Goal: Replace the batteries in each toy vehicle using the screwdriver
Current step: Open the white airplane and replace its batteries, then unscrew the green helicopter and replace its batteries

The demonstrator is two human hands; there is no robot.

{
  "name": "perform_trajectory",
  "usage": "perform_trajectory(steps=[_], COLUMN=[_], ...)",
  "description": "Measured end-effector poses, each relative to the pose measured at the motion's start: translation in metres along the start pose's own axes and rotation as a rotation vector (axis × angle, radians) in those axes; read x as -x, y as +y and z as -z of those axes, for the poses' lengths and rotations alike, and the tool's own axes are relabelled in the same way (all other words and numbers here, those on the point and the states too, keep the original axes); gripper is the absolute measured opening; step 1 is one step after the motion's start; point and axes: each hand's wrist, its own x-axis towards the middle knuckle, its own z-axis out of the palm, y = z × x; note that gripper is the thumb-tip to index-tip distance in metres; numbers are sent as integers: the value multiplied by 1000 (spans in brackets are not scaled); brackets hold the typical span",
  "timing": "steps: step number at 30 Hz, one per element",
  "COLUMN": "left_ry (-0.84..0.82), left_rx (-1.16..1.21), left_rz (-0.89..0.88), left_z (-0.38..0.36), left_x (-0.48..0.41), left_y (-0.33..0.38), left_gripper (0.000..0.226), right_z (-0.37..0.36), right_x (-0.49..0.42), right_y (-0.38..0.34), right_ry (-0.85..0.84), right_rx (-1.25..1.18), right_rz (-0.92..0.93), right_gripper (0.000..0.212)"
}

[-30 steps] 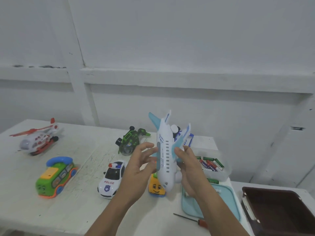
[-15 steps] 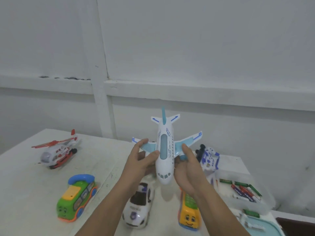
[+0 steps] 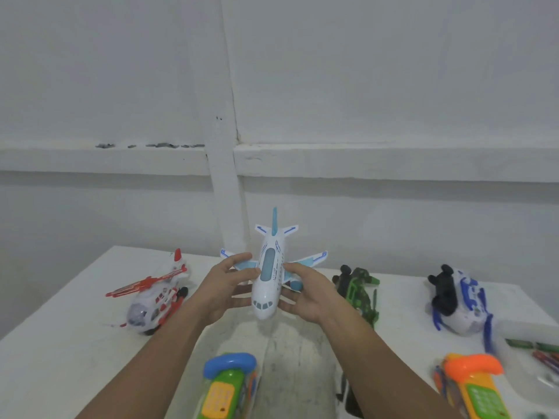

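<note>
Plane (image 3: 267, 276) hangs pinched between your left hand (image 3: 225, 290) and right hand (image 3: 305, 297); slacken either grip and it could drop to the tabletop (image 3: 75, 343).

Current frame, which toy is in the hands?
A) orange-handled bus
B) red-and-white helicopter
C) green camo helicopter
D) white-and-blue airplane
D: the left hand and right hand both hold the white-and-blue toy airplane near its wing roots, nose toward the camera. The red-and-white helicopter sits untouched on the table.
</note>
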Motion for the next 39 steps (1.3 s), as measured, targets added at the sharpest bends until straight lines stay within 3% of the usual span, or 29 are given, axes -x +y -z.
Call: perform_trajectory(steps=[8,18,23,27,33,39], left_ry=[-25,-37,1,96,179,-26], left_rx=[-20,-35,-243,-517,-846,-968], left_rz=[143,213,211,151,-45,-273], left_z=[46,49,51,50,38,-17], left_x=[-43,-61,-64,-63,-60,-58], left_y=[-38,-64,-60,-58,-46,-27], left_gripper=[41,44,47,64,67,47], right_z=[-30,-27,-24,-24,-21,13], right_x=[-46,-67,-65,-53,-26,-1], right_y=[38,59,51,45,20,-21], right_ry=[118,225,322,366,341,446], right_rx=[15,44,361,640,921,925], right_rz=[-104,-151,-164,-178,-10,358], right_gripper=[19,26,45,55,53,25])
